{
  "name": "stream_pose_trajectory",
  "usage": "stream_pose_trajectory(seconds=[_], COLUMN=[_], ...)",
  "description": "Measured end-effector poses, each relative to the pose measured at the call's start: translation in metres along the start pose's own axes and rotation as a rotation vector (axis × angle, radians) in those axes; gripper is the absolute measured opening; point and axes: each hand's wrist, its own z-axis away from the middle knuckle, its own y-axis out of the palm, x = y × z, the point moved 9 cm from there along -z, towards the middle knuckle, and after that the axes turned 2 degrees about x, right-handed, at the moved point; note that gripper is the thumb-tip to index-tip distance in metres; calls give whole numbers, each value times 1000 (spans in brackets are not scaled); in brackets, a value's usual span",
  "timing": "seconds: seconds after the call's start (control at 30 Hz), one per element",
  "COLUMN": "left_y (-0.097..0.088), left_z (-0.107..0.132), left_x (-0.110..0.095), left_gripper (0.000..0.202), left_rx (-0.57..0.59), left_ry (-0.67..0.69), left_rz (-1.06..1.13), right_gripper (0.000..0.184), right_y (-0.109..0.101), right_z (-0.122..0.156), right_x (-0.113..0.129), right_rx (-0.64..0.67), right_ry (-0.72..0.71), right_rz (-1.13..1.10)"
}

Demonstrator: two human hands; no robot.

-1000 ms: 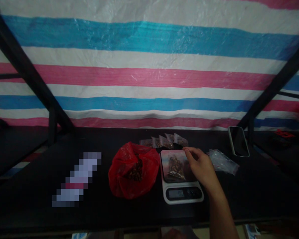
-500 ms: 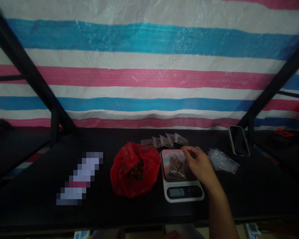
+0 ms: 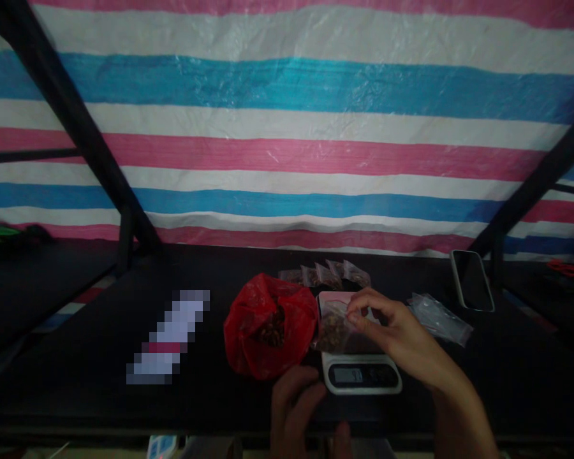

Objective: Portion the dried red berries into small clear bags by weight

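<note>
My right hand (image 3: 387, 322) pinches the top edge of a small clear bag (image 3: 333, 331) with brown pieces inside. The bag is tilted above the pan of a white kitchen scale (image 3: 329, 382), whose display shows digits too blurred to read surely. Low in front, my left hand (image 3: 299, 408) has its fingers apart and holds nothing; it is near the scale's left front corner and the red plastic bag (image 3: 242, 338). Brown pieces (image 3: 273, 331) lie in the mouth of that red bag.
Several filled small bags (image 3: 328, 275) lie in a row behind the scale. Flat clear bags (image 3: 440, 319) rest to the right, and a phone (image 3: 472, 280) stands leaning farther back. A pixelated patch covers something at left. Dark frame bars slant on both sides before striped sheeting (image 3: 287, 153).
My right hand has taken the small bag by its top and raised it off the scale pan, slightly to the left. My left hand has come up into view from below.
</note>
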Motion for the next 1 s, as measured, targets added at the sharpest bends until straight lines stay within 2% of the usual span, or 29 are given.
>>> stream_pose_trajectory(seconds=[0.07,0.17,0.23,0.33,0.37,0.43,0.5,0.53,0.67,0.8,0.9,1.0], left_y=[-7,-5,-6,-19,-24,-37,-49,-52,-57,-58,-59,-62], left_z=[-5,-1,6,8,6,1,-3,-5,-16,-27,-27,-24], left_x=[15,36,47,63,69,84,99,105,113,109,112,119], left_gripper=[61,73,73,73,74,77,74,70,50,41,43,48], left_rx=[-114,-158,-192,-260,-271,-282,-266,-225,-102,-38,12,32], left_ry=[-170,-478,-663,-798,-814,-831,-850,-850,-746,-644,-682,-748], left_rz=[-23,6,49,139,160,164,125,95,-31,-66,-92,-109], right_gripper=[13,5,8,8,11,19,22,23,41,44,41,40], right_y=[22,61,87,114,118,116,113,115,137,157,162,154], right_z=[5,10,9,3,-2,-15,-28,-33,-48,-53,-56,-60], right_x=[21,47,60,67,64,51,38,33,28,36,35,32], right_rx=[160,327,423,486,458,321,170,136,135,173,164,115], right_ry=[25,80,93,79,77,78,64,44,-56,-103,-65,-42], right_rz=[-65,-125,-155,-177,-143,26,255,346,503,520,531,512])
